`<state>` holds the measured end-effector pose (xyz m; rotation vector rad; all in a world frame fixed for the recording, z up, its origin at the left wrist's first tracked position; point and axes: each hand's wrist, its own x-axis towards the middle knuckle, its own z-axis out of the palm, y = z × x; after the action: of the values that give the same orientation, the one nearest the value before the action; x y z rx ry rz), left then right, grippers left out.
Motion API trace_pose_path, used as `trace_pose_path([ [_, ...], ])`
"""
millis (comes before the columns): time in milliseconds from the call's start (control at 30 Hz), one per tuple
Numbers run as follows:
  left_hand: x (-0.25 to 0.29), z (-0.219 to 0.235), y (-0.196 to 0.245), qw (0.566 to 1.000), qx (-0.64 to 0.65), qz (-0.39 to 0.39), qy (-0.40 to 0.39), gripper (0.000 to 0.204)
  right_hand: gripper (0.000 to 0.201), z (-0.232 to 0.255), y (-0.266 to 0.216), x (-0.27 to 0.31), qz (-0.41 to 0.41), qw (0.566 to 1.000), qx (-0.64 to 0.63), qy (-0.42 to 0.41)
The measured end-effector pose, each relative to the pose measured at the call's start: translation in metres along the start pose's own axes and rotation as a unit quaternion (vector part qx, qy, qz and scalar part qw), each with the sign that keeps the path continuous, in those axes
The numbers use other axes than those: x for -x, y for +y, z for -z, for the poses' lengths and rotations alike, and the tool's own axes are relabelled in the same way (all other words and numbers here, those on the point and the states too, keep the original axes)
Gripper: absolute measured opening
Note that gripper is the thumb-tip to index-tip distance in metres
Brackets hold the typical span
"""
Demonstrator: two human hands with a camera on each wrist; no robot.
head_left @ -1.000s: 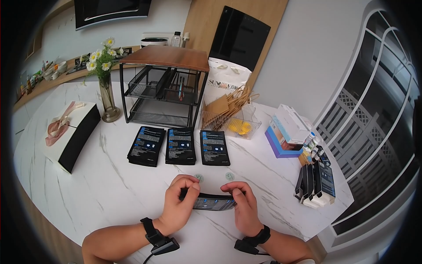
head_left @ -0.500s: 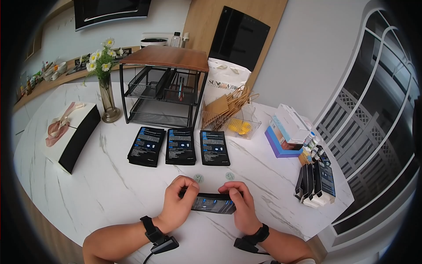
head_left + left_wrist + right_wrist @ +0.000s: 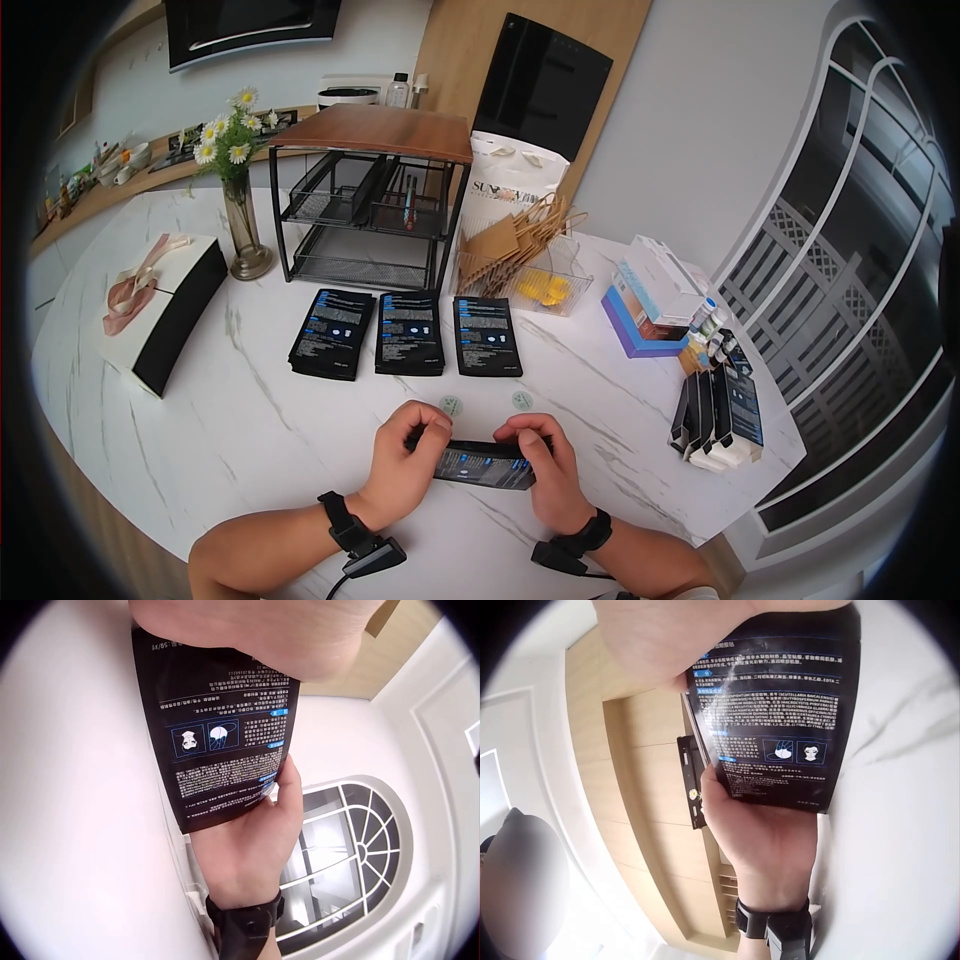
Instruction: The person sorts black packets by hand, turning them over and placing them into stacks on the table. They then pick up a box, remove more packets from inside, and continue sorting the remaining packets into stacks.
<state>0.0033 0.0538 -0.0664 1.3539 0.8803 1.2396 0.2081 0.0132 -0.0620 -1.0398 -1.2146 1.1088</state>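
Both hands hold a small bundle of black printed sachets (image 3: 485, 468) on edge, low over the near part of the table. My left hand (image 3: 402, 465) grips the left end with the thumb on the near side and curled fingers behind. At the other end my right hand (image 3: 556, 475) pinches in the same way. White text, blue labels and two small pictures cover the front sachet (image 3: 225, 761) in the left wrist view. Beyond the hands, three stacks of sachets (image 3: 333, 335) (image 3: 410, 333) (image 3: 487, 337) lie in a row.
Two round green stickers (image 3: 451, 406) sit just past the hands. Behind the stacks stand a mesh drawer rack (image 3: 370, 130), a flower vase (image 3: 246, 225) and a clear basket (image 3: 560, 290). A ribboned box (image 3: 165, 305) lies left; cartons (image 3: 655, 300) and black boxes (image 3: 720, 415) are right.
The bundle has tipped so that more of its printed front faces the head camera. Both hands keep their grip and have barely shifted.
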Motion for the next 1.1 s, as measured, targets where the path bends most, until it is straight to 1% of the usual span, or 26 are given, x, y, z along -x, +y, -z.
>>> trace_pose_path([
  [600,0.0001,0.0008,-0.0022,1.000,-0.021,0.006,-0.011,0.022,0.029,0.0014,0.0030,-0.0006,-0.011,1.000,0.000,-0.002],
  [800,0.0004,-0.0002,0.0001,1.000,-0.026,0.006,-0.009,0.022,0.028,-0.0001,0.0009,-0.0006,-0.017,1.000,0.004,0.001],
  [1100,0.0001,-0.0003,0.0006,1.000,-0.029,0.009,-0.005,0.022,0.025,0.0008,0.0028,-0.0024,-0.002,1.000,0.026,0.004],
])
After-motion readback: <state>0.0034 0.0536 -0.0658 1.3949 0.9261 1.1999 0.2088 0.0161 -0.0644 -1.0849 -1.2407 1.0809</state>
